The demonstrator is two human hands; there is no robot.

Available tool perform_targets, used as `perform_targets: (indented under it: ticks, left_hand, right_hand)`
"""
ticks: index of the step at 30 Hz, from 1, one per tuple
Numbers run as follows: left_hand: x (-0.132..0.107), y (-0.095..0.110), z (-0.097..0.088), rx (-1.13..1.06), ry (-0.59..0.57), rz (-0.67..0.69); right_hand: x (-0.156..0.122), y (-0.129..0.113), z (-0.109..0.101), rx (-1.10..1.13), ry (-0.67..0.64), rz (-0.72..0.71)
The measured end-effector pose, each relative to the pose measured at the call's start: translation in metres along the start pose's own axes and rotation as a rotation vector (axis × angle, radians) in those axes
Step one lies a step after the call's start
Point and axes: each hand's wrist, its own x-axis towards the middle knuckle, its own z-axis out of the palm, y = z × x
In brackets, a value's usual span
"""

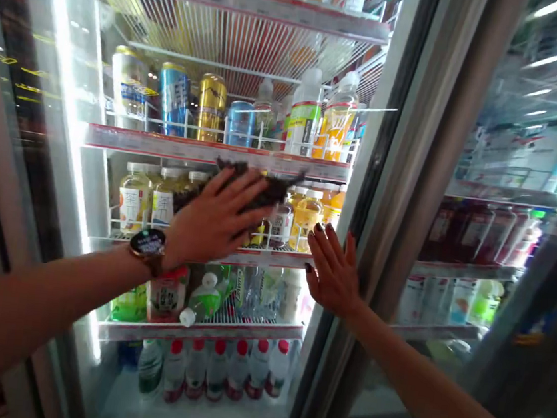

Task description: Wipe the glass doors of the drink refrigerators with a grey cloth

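Note:
My left hand [219,221], with a watch [148,242] on its wrist, presses a dark, crumpled cloth [274,192] in front of the lit shelves of a drinks fridge. The fingers are spread over the cloth, which is smeared by motion and partly hidden under the palm. To the right, my right hand [334,272] lies flat near the inner edge of the metal door frame [415,157]. Its fingers are stretched out and nothing is in them. Behind the cloth stand bottles of tea and yellow drinks [307,219].
Cans [211,106] and bottles fill the shelf above. Below lies a tilted green bottle [206,301], and red-capped water bottles [217,368] line the bottom. A bright light strip [69,78] runs up the left side. More drinks [461,233] show behind glass at right.

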Motion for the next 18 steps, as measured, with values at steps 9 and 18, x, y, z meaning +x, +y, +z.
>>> perform_targets:
  ticks: [9, 18]
  left_hand:
    - [-0.119, 0.036, 0.022, -0.238, -0.241, 0.713]
    - [-0.071, -0.057, -0.039, 0.103, 0.104, -0.209]
  right_hand:
    - [0.0, -0.019, -0.01, 0.064, -0.114, 0.008]
    - [-0.007, -0.044, 0.008, 0.007, -0.063, -0.039]
